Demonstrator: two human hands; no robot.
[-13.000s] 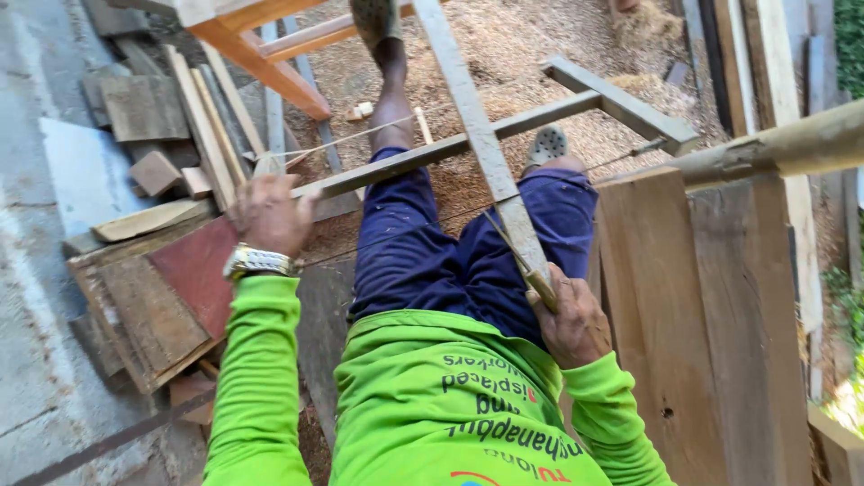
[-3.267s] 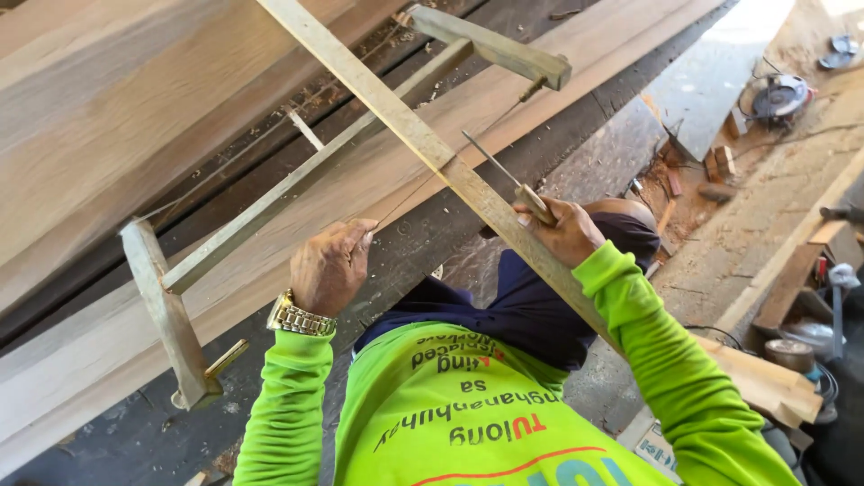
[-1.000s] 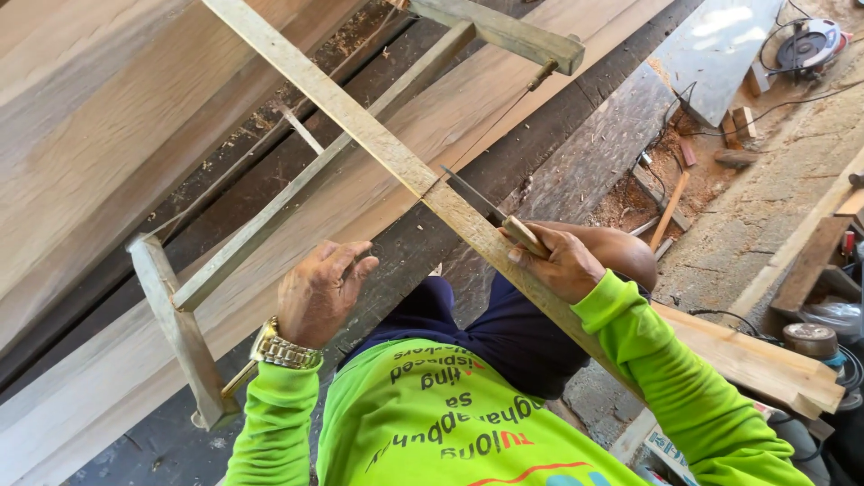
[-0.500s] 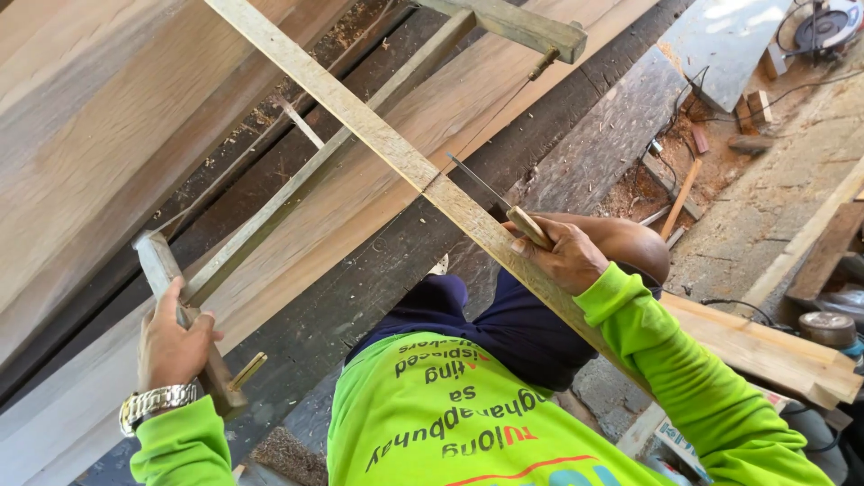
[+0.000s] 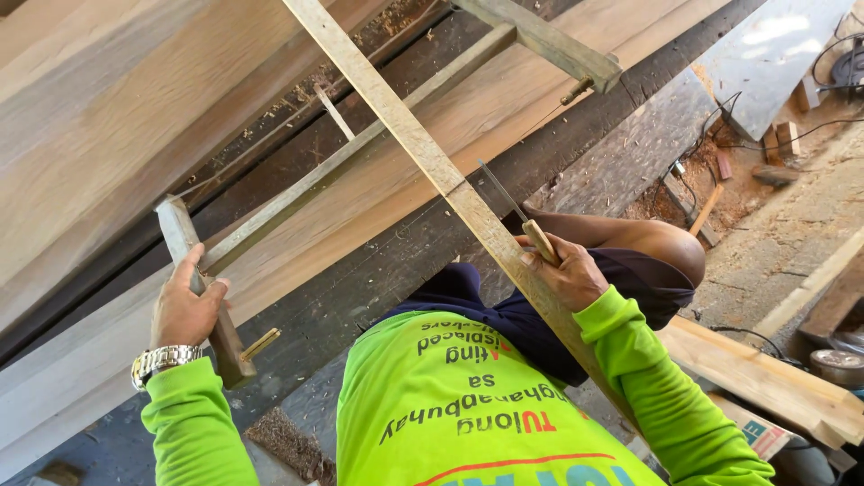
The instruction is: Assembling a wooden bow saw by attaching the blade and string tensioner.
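Note:
My left hand [image 5: 184, 310], with a metal watch on the wrist, grips the near end bar of a wooden frame saw [image 5: 360, 153]. The saw's far end bar [image 5: 540, 36] lies up at the top. A long pale wooden slat [image 5: 405, 135] runs diagonally across the frame and down past my right arm. My right hand [image 5: 567, 274] is closed on a thin metal tool with a wooden handle [image 5: 538, 238]. The tool's blade rests along the slat. Both sleeves are bright green. My bent knee [image 5: 657, 247] shows just behind the right hand.
Wide pale planks [image 5: 108, 117] and a dark beam [image 5: 378, 288] lie under the saw. Sawdust, wood scraps [image 5: 706, 207] and cables cover the ground at right. A circular saw [image 5: 846, 67] sits top right. A plank [image 5: 765, 378] and a round tin [image 5: 837, 364] lie lower right.
My left hand has gone from the middle of the frame out to the near end bar and closed on it. The right hand stays on the tool at the slat.

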